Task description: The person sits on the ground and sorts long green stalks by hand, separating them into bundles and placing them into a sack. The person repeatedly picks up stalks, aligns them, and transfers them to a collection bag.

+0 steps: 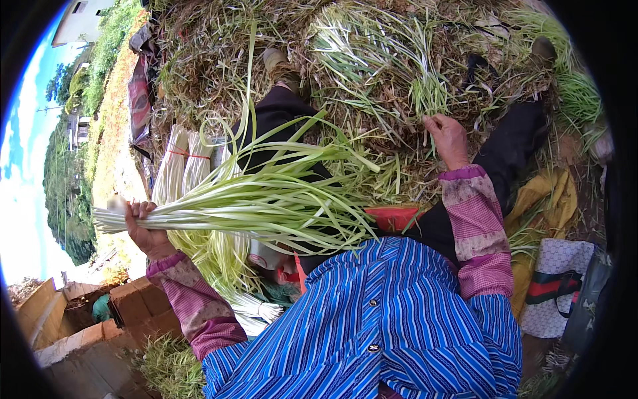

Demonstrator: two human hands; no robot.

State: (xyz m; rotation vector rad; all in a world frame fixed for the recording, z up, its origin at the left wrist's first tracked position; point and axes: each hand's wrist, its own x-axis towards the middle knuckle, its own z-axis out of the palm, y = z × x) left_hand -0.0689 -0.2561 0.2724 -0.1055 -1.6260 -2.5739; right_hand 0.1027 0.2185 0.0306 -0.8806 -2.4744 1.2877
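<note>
My left hand (144, 227) grips a thick bunch of pale garlic chives (259, 209) near its white stem ends. The green leaves fan out to the right, across my lap. A small round whitish thing (117, 203) shows beside the left fingers; what it is stays unclear. My right hand (448, 139) is at the near end of a heap of loose chives (374, 50) on the ground. Its thumb and fingers are closed at the leaf tips and seem to pinch some of them.
White-stemmed bundles tied with red bands (182, 159) stand beyond my left forearm. Dry plant litter (214, 65) covers the ground around my boots. A patterned bag (553, 289) and yellow sacking (543, 199) lie at right. Bricks (142, 304) are at lower left.
</note>
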